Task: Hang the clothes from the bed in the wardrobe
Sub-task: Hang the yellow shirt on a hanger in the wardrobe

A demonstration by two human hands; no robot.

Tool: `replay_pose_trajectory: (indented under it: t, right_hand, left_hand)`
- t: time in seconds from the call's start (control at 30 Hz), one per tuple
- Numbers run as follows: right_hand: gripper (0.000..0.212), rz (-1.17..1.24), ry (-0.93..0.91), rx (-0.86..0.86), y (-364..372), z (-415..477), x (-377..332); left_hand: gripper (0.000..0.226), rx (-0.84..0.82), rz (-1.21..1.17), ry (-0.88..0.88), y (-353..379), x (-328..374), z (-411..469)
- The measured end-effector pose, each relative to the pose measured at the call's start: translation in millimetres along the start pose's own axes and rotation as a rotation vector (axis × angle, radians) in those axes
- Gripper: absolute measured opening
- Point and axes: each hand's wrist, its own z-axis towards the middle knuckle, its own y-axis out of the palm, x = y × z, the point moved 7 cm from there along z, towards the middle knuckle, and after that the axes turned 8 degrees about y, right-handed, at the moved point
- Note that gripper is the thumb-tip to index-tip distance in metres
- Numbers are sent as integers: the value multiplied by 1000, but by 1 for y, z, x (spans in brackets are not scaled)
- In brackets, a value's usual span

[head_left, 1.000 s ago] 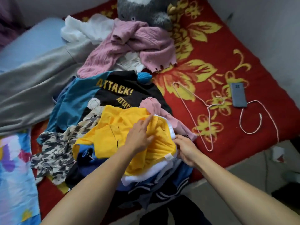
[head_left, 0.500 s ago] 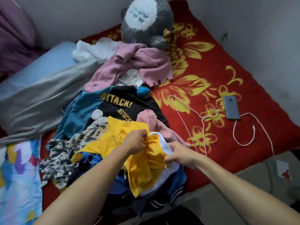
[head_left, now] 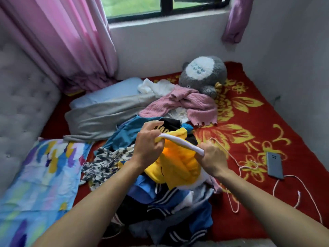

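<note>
A yellow garment (head_left: 178, 163) with a white trim hangs lifted above the clothes pile (head_left: 165, 202) at the bed's near edge. My left hand (head_left: 149, 143) grips one end of the white trim and my right hand (head_left: 211, 159) grips the other, stretching the trim between them. Under it lie blue, black and striped clothes and a camouflage piece (head_left: 106, 163). A white wire hanger (head_left: 236, 168) lies on the red bedspread just right of my right hand. A pink knit sweater (head_left: 187, 106) lies farther back.
A phone (head_left: 275, 165) with a white cable lies at the right on the red flowered bedspread (head_left: 249, 125). A grey plush toy (head_left: 204, 73) sits by the wall under the window. Grey blanket (head_left: 106, 114), blue pillow and a colourful pillow (head_left: 41, 175) are at the left, next to a padded headboard.
Both hands have lifted the yellow garment off the pile and pulled its white trim taut between them. The view has tilted up, showing the window and curtains.
</note>
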Motion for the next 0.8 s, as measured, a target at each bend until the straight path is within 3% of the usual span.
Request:
replay_pose_trajectory:
  t: [0.1, 0.17, 0.23, 0.33, 0.43, 0.53, 0.63, 0.8]
  right_hand:
    - [7, 97, 131, 8, 8, -7, -21]
    - [20, 275, 258, -55, 14, -19, -28]
    - [31, 493, 267, -79, 10, -37, -48]
    - [22, 716, 159, -50, -28, -71, -107]
    - [27, 734, -34, -58, -79, -110, -173]
    - [26, 724, -163, -42, -129, -151, -224]
    - [23, 664, -274, -38, -176, -186, -258]
    - [16, 583, -382, 57, -251, -223, -270]
  left_hand:
    - [17, 203, -153, -102, -63, 22, -19]
    - [22, 337, -186, -149, -112, 32, -41]
    - [30, 393, -159, -166, -156, 44, -72]
    - [16, 328, -148, -304, -195, 47, -135]
    - [49, 108, -184, -422, -204, 56, -194]
    - [41, -52, -173, -437, -203, 76, -232]
    - [19, 22, -31, -398, -226, 92, -241]
    - [25, 121, 147, -347, -292, 126, -226]
